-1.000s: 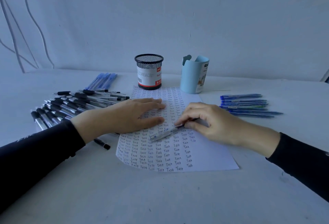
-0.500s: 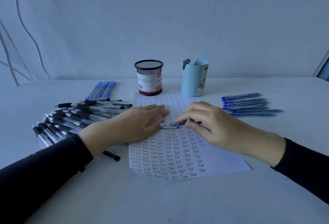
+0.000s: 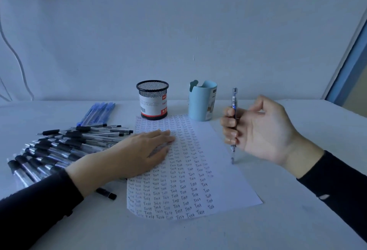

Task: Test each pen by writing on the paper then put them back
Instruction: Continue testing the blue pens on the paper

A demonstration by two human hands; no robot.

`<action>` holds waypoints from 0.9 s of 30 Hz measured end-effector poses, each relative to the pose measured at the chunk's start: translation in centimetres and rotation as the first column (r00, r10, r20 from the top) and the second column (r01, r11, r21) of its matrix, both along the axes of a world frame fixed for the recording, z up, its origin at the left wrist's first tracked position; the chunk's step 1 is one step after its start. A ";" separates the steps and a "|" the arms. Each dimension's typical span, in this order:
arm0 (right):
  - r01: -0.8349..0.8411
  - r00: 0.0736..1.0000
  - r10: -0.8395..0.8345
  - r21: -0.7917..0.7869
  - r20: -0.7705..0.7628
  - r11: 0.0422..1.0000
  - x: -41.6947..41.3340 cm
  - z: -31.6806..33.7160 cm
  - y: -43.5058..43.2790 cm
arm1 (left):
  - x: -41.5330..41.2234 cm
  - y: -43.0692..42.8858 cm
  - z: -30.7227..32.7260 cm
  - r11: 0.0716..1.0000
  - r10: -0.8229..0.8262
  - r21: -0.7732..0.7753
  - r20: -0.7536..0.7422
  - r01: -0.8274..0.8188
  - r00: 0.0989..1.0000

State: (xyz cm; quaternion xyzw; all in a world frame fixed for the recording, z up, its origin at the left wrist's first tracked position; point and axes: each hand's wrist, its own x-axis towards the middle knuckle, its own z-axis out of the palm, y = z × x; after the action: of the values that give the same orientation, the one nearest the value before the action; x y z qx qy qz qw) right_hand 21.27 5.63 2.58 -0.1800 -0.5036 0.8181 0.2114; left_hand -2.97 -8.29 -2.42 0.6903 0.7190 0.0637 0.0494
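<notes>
While the white table (image 3: pixel 198 233) filled the lower view, the paper (image 3: pixel 228 170) lay at its middle, covered in rows of the word "Test" save for a bare strip down its right side. At nine o'clock from the sheet sprawled a heap of black-grip pens (image 3: pixel 59 150). The left hand (image 3: pixel 135 154) lay palm down on the sheet's nine o'clock part, fingers straight and together, holding nothing. At two o'clock the right hand (image 3: pixel 264 130) had its fingers curled round one pen (image 3: pixel 234 98). At the sheet's twelve o'clock edge stood a black mesh pot (image 3: pixel 152 99), with a pale blue cup (image 3: pixel 202 100) at one o'clock. A few blue pens (image 3: pixel 97 113) lay at ten o'clock. The gripped pen stood upright, tip down at the sheet's right edge; whether it touched could not be told.
</notes>
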 end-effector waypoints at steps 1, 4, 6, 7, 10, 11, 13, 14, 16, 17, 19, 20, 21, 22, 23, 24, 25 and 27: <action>-0.014 1.000 0.014 -0.058 0.004 0.998 0.2 0.1 0.2 | 0.0 0.0 0.0 1.000 0.001 0.005 0.006 -0.001 1.000; -0.019 0.999 0.025 -0.185 0.026 0.983 0.4 0.2 0.3 | -0.1 0.0 -0.1 1.000 0.000 0.007 0.011 -0.001 1.000; -0.034 0.999 0.039 -0.217 0.018 0.976 0.4 0.2 0.2 | -0.1 0.1 -0.1 1.000 -0.002 0.010 0.006 0.002 1.000; -0.039 0.999 0.043 -0.222 0.011 0.974 0.3 0.2 0.0 | 0.0 0.1 0.0 1.000 -0.003 0.011 0.005 0.003 1.000; -0.009 1.000 0.011 -0.189 0.010 0.982 -0.2 -0.3 -0.6 | 0.1 0.0 0.0 1.000 -0.001 0.015 0.000 0.001 1.000; 0.000 1.000 0.003 -0.148 0.020 0.989 -0.5 -0.6 -0.8 | 0.2 0.0 0.1 1.000 -0.003 0.018 -0.001 0.003 1.000; 0.004 0.998 -0.002 -0.031 0.058 1.000 -1.0 -1.4 -1.5 | 0.1 0.0 0.0 1.000 -0.007 0.017 -0.005 0.007 1.000; 0.008 0.996 -0.014 0.070 0.088 0.998 -1.2 -1.8 -1.8 | 0.0 0.0 0.0 1.000 -0.008 0.013 -0.003 0.008 1.000; 0.005 0.980 -0.082 0.397 0.179 0.918 -1.5 -2.6 -2.3 | -0.1 0.1 -0.1 1.000 -0.010 0.016 0.005 0.010 1.000; -0.009 0.963 -0.145 0.561 0.229 0.828 -1.5 -3.0 -2.4 | -0.2 0.2 -0.2 1.000 -0.011 0.020 0.010 0.011 1.000; -0.052 0.906 -0.291 0.764 0.307 0.643 -1.5 -3.6 -2.3 | -0.3 0.3 -0.4 0.999 -0.017 0.041 0.022 0.016 1.000; -0.067 0.876 -0.358 0.818 0.322 0.572 -1.5 -3.9 -2.1 | -0.4 0.3 -0.4 0.999 -0.019 0.047 0.022 0.017 1.000; -0.077 0.849 -0.412 0.850 0.329 0.521 -1.5 -4.1 -1.9 | -0.5 0.3 -0.4 0.999 -0.019 0.048 0.006 0.018 1.000; -0.089 0.831 -0.444 0.868 0.335 0.488 -1.5 -4.3 -1.7 | -0.5 0.3 -0.4 0.998 -0.019 0.059 -0.035 0.021 0.999; -0.100 0.823 -0.454 0.874 0.341 0.475 -1.5 -4.3 -1.3 | -0.5 0.2 -0.3 0.996 -0.013 0.083 -0.094 0.021 0.995; -0.088 0.824 -0.460 0.876 0.331 0.473 -1.4 -4.1 -0.8 | -0.4 0.2 -0.2 0.993 0.001 0.115 -0.139 0.015 0.990; -0.056 0.825 -0.479 0.886 0.300 0.460 -1.2 -3.8 -0.1 | -0.1 0.2 0.0 0.987 0.015 0.159 -0.134 0.006 0.991; -0.025 0.791 -0.565 0.935 0.236 0.354 -0.2 -2.9 2.0 | 1.1 0.3 0.6 0.968 -0.017 0.250 -0.019 0.021 1.000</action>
State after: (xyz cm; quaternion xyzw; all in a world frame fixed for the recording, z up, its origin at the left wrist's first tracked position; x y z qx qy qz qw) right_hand 21.06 7.62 -0.37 -0.3361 -0.8599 0.2769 0.2662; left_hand -1.85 -7.96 -1.83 0.6984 0.6990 0.1476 -0.0435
